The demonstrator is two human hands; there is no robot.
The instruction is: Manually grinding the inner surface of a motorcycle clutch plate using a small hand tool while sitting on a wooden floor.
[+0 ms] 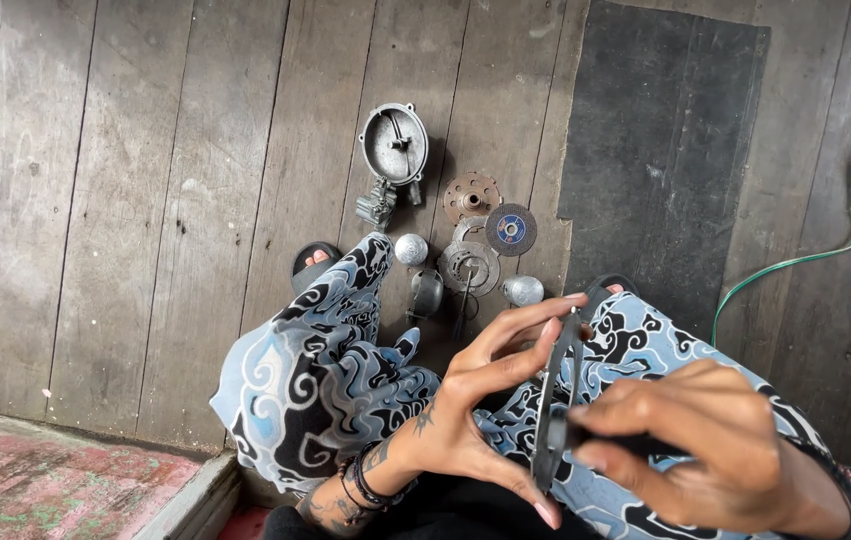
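Both hands are working low in the picture, over the lap of a person in blue, black and white patterned trousers (325, 380). Their left hand (485, 400) is pinching a thin dark disc (555, 400) edge-on, thumb at its lower rim and fingers spreading along its top. Their right hand (695, 440) is closing tightly around a dark tool handle (605, 440) and pressing its tip against the disc's face.

On the plank floor (145, 200) beyond the knees, loose parts are lying close together: a round grey metal housing (394, 145) farthest out, a rusty perforated disc (471, 195) beside it, a grey grinding wheel with a blue centre (511, 229), and two small silver caps (411, 249) nearer the sandalled feet. A dark mat (660, 150) is covering the boards toward the floor's right edge, and a green cable (845, 200) is trailing past it.

I judge the grip risky: the disc is being held only by its rim, so a slip of the tool could drive it into the left fingers or drop the disc among the parts.
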